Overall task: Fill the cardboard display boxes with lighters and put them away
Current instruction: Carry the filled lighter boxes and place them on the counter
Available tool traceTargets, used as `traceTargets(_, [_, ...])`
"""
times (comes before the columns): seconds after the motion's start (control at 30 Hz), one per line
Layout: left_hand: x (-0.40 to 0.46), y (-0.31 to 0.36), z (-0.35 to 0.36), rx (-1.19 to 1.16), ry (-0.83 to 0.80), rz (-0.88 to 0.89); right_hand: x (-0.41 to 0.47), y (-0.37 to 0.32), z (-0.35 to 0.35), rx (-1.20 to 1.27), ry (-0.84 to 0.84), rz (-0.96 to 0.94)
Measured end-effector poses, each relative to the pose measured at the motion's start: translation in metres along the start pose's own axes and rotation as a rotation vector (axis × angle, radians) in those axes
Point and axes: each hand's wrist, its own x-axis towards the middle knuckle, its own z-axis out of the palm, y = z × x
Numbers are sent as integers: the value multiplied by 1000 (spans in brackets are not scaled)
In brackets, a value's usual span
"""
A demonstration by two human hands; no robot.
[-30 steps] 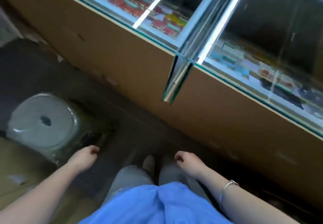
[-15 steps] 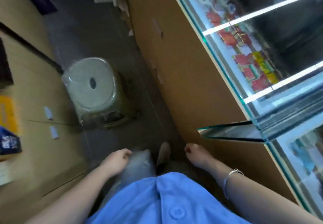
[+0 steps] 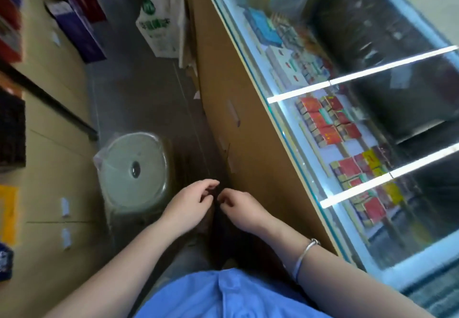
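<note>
Both the left hand [image 3: 189, 202] and right hand [image 3: 239, 207] hang loosely curled and empty, no lighters or display boxes visible, so the person risks tripping on the plastic stool [image 3: 134, 168] just beside the glass counter [image 3: 285, 143].

2 hands [image 3: 188, 201] (bare), 1 stool [image 3: 134, 166], 1 bracelet [image 3: 306, 252], 1 white bag [image 3: 159, 27]
</note>
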Motion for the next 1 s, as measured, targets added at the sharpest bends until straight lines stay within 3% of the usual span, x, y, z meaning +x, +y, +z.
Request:
traceTargets(0.17, [68, 53, -73, -83, 141, 229, 35, -60, -81, -51, 212, -146])
traceTargets(0.3, [110, 103, -139, -136, 239, 395, 54, -92, -146, -63, 474, -275])
traceTargets(0.47, [156, 163, -190, -192, 285, 510, 73, -98, -223, -44, 808, -248])
traceTargets(0.7, [221, 219, -166, -54, 220, 537, 104, -42, -286, -99, 852, 43])
traceTargets(0.87, [252, 221, -120, 169, 137, 458, 110, -7, -286, -240, 831, 35])
traceTargets(1.0, [265, 214, -118, 290, 170, 513, 112, -4, -286, -279, 831, 25])
